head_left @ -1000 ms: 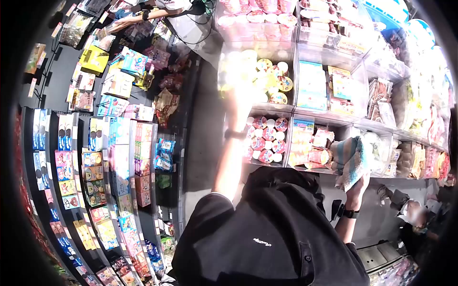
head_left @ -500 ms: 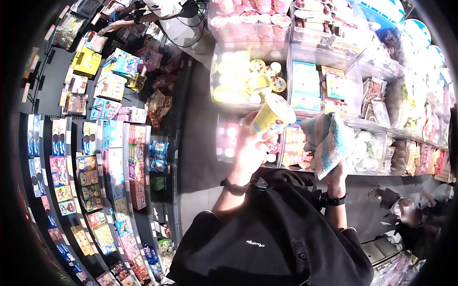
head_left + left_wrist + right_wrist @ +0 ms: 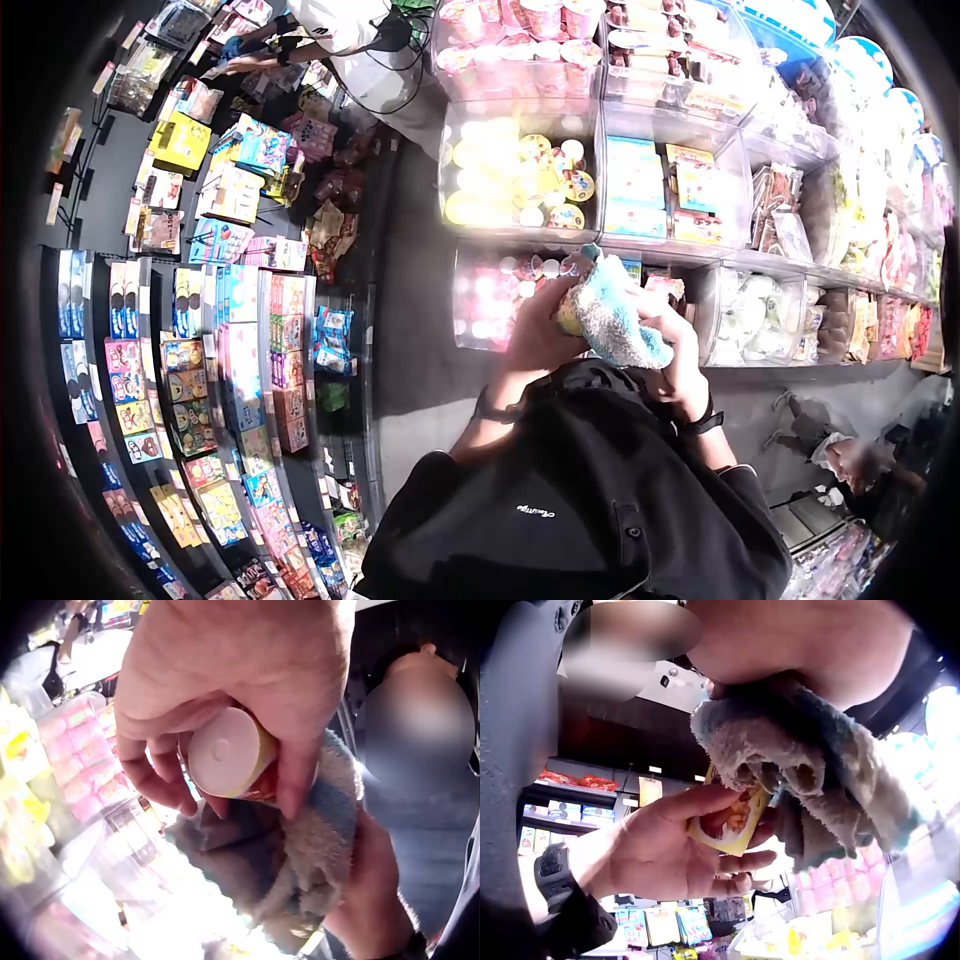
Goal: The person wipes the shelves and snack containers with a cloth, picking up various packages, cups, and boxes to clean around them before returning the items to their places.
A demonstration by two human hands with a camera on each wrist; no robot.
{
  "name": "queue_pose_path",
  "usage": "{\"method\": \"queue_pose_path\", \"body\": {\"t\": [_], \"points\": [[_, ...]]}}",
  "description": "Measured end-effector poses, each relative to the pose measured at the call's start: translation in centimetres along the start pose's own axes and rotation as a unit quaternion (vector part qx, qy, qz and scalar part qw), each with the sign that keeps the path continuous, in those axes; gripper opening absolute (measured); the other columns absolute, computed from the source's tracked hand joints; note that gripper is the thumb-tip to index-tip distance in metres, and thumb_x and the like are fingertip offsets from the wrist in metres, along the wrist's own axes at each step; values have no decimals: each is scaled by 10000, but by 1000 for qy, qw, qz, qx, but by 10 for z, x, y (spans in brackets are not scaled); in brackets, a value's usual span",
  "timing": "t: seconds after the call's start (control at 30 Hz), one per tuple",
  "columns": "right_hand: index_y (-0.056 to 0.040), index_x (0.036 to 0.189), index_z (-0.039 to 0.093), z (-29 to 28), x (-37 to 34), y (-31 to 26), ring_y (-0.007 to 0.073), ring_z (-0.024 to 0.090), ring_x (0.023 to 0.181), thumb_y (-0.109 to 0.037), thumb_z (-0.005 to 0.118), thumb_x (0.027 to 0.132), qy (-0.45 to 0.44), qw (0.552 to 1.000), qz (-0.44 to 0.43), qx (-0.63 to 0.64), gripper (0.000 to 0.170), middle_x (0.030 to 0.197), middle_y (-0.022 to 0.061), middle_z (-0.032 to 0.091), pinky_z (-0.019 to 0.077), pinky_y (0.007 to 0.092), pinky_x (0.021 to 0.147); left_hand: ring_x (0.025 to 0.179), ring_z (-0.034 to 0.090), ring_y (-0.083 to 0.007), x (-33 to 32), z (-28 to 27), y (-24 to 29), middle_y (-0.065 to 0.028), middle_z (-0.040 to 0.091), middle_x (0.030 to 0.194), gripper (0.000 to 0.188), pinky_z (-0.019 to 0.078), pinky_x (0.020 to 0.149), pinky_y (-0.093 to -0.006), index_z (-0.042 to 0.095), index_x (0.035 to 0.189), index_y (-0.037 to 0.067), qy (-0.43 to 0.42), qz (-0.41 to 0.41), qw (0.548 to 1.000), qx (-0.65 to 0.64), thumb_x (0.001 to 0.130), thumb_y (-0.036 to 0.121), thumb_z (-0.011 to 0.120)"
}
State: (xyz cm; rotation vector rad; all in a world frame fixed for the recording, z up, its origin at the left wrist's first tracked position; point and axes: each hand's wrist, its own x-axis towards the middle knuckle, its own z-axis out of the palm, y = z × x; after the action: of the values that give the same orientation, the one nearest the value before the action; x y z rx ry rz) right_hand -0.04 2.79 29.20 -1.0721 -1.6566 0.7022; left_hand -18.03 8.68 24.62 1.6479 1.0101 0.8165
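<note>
My left hand (image 3: 540,325) grips a yellow snack cup (image 3: 739,821) round its side, thumb on one side and fingers on the other. In the left wrist view the pale round base of the cup (image 3: 223,754) faces the camera. A blue, white and grey striped terry cloth (image 3: 618,312) is bunched in my right hand (image 3: 680,350). The cloth lies against the cup's other end and hides it. Both hands are close together in front of the chest, over the front edge of the bins.
Clear bins ahead hold yellow-lidded cups (image 3: 567,187), pink cups (image 3: 555,15) and blue boxes (image 3: 635,172). Racks of snack boxes (image 3: 190,385) stand left across a grey floor aisle (image 3: 410,250). Another person's arm (image 3: 255,62) reaches among the packets at upper left; people are at lower right.
My left hand has come back from the yellow-cup bin with a cup and brought it in toward the chest. The right hand has moved left, bringing the cloth against the cup.
</note>
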Motion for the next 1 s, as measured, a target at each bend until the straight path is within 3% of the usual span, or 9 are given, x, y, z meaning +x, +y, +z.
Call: {"method": "queue_pose_path", "body": {"t": [0.13,0.27,0.33,0.43,0.5,0.57,0.67,0.8,1.0], "points": [[12,900,515,3,-5,5,343,507,1151,50,574,701,-56,996,-44,-53,211,1120,221,580,394,408,942,899,552,-319,-2,4,-6,-141,581,933,519,463,779,-385,555,1045,34,10,-35,994,-99,578,99,772],[5,1018,490,7,-22,12,273,558,970,-9,534,799,15,982,156,107,224,1032,157,586,407,374,865,924,525,-315,7,0,4,-133,572,946,550,449,806,-379,543,1076,40,-8,11,999,37,581,110,771],[21,1121,472,16,-32,34,250,527,932,-62,522,843,95,981,144,87,294,1049,146,540,402,361,859,944,510,-310,11,3,2,-127,566,959,578,439,831,-375,533,1101,38,18,31,999,14,582,112,776],[18,1281,340,14,-39,48,200,461,1044,-55,460,883,157,951,218,152,421,1163,126,480,356,334,929,996,511,-238,21,11,-9,-89,572,1006,547,428,847,-345,519,1121,5,201,80,971,-103,655,140,771],[13,1280,350,8,-60,73,175,445,1054,-85,440,921,204,906,305,210,383,1164,97,468,348,311,936,1008,527,-193,38,-7,-39,-83,574,1067,462,434,849,-323,525,1115,2,141,-73,920,-359,720,124,731],[-13,1143,456,2,-61,68,110,480,943,-174,466,952,265,877,309,255,250,1035,54,523,399,266,834,971,560,-164,57,-25,-77,-81,576,1100,394,448,845,-314,538,1102,15,188,-160,918,-310,756,111,701],[-16,1099,481,-9,-77,75,83,448,848,-196,466,956,312,851,334,259,231,957,23,509,392,235,764,909,562,-148,91,-49,-108,-53,594,1030,341,461,798,-311,560,1060,26,175,3,963,-204,771,152,687],[-16,1041,501,-25,-107,94,84,420,805,-202,480,949,311,862,344,201,208,901,10,492,377,239,736,921,553,-139,113,-48,-98,-64,579,1046,348,470,776,-295,541,1089,4,324,133,936,-41,774,84,666],[-14,966,490,-33,-110,85,84,393,766,-164,484,941,350,850,370,136,153,863,8,466,363,241,703,896,549,-191,135,-58,-185,-73,580,937,330,455,776,-319,561,1044,15,337,129,931,-49,747,88,684]]}}
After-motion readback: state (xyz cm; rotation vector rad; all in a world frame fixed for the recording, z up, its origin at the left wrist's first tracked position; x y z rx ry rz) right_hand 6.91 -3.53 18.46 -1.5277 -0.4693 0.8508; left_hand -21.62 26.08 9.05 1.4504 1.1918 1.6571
